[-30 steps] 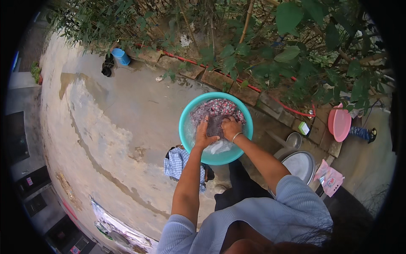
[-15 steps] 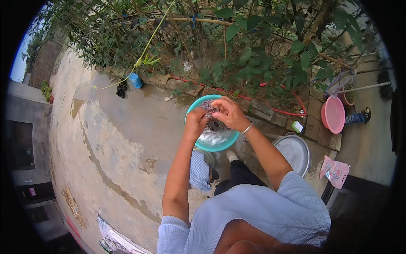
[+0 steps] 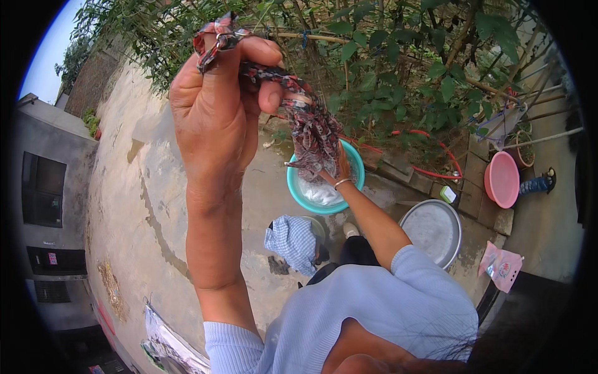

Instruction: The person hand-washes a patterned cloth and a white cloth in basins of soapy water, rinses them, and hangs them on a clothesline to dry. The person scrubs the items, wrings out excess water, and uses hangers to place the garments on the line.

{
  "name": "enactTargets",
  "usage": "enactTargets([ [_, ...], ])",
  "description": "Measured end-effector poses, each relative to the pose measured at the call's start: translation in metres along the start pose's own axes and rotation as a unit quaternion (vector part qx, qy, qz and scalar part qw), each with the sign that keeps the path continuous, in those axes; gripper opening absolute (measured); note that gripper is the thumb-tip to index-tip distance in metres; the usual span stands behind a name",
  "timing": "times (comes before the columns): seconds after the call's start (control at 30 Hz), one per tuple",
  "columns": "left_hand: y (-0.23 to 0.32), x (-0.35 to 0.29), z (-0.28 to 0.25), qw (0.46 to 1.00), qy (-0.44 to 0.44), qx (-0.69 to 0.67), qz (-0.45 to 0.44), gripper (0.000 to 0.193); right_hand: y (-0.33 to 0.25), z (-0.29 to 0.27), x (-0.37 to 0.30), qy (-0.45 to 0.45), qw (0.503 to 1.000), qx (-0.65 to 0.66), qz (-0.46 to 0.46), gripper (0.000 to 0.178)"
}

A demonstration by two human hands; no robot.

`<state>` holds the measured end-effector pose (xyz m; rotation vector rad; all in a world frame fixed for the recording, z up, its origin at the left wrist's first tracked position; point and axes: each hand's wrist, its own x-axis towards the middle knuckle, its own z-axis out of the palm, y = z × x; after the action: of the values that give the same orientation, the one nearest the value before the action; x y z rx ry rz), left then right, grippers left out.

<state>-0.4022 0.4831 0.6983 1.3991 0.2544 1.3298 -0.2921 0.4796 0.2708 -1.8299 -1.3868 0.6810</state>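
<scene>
Raised high at the upper left, my left hand (image 3: 215, 118) is closed round one end of a wet, bunched cloth (image 3: 308, 131) in a red, black and white pattern. A twisted bit of it sticks up above the fingers. The rest hangs down to the right over a turquoise basin (image 3: 356, 193). My right hand (image 3: 342, 167) is low over the basin, gripping the cloth's lower part; its fingers are partly hidden behind the fabric. In the basin, whitish wet fabric or suds (image 3: 321, 192) shows below the cloth.
A blue checked cloth (image 3: 293, 242) drapes over a bucket near my feet. To the right are a round metal tray (image 3: 431, 234), a pink basin (image 3: 502, 181), a pink bag (image 3: 500, 267) and a green-and-white box (image 3: 448, 194). A red hose (image 3: 444, 153) runs beside leafy plants (image 3: 398, 75).
My left hand has risen from the basin toward the upper left, drawing the patterned cloth out long. My right hand has stayed low, moving slightly down and right.
</scene>
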Motion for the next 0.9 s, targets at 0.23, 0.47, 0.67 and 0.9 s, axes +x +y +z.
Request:
enactTargets([
  [0.23,0.039,-0.047,-0.114,0.992,0.096,0.07,0.034,0.033,-0.034,-0.029,0.087,-0.058,0.636,0.762,0.106,0.018],
  [0.47,-0.167,-0.247,-0.263,0.703,0.148,0.631,-0.294,0.028,-0.139,-0.101,0.11,-0.152,0.979,-0.029,-0.135,0.054],
  [0.67,-0.298,-0.286,-0.21,0.767,0.067,0.515,-0.377,0.11,-0.186,-0.099,0.104,-0.231,0.929,-0.006,-0.291,0.061],
  [0.9,-0.38,-0.24,-0.156,0.831,-0.032,0.499,-0.243,0.091,-0.217,-0.116,0.085,-0.301,0.877,0.23,-0.294,0.061],
])
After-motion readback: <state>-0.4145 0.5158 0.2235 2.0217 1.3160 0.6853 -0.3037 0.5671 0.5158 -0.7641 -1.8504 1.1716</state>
